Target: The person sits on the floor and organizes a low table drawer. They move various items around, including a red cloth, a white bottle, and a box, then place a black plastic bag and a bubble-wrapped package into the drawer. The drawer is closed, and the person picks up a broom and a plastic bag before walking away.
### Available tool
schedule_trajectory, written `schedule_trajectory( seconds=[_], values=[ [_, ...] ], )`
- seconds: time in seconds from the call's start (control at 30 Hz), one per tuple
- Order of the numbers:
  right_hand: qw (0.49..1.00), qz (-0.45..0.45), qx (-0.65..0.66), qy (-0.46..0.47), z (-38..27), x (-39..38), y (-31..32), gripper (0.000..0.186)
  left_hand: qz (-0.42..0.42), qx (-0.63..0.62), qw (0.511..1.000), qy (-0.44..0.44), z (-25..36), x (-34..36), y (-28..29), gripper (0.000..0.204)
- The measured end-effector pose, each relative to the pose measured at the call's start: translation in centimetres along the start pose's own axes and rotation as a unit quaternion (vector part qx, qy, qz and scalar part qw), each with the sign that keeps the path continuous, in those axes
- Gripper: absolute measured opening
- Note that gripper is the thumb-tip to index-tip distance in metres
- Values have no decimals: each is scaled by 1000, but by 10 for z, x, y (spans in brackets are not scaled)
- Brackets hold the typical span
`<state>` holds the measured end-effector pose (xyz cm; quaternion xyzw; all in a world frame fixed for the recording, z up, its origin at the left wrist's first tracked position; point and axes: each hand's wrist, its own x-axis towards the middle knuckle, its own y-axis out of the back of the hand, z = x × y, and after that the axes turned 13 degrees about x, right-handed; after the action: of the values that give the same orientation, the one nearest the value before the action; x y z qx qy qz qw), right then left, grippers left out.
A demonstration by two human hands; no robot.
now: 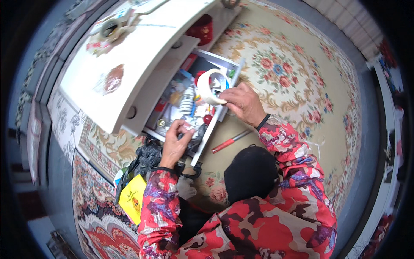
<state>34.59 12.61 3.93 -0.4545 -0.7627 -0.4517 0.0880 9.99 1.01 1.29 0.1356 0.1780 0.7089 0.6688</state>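
My right hand grips a wide white roll of tape over the right side of an open white drawer. My left hand has fingers pinched on a small pale pinkish item near the drawer's front left. The drawer holds a spiral white bulb, a red round object, a small metal round piece and several small packets and bits.
The white cabinet top bears tape rolls and a wrapped brown item. A red-handled tool lies on the floral carpet. Black bags and a yellow packet are left of my knee.
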Motion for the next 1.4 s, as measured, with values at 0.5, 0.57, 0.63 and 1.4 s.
schedule_trajectory(
  seconds=[0.5, 0.57, 0.63, 1.4],
  values=[
    [951, -281, -132, 9, 22, 70, -140, 14, -193, 381, 901, 73, -25, -26, 10, 19],
    [943, -295, -155, 5, 23, 74, -168, 8, -256, 360, 896, 54, -26, -30, 3, 20],
    [930, -328, -164, 7, 19, 75, -194, 9, -254, 358, 897, 50, -28, -32, 2, 20],
    [898, -410, -112, 109, 27, 9, -248, 13, -191, 384, 903, 34, -30, -30, 6, 22]
  ],
)
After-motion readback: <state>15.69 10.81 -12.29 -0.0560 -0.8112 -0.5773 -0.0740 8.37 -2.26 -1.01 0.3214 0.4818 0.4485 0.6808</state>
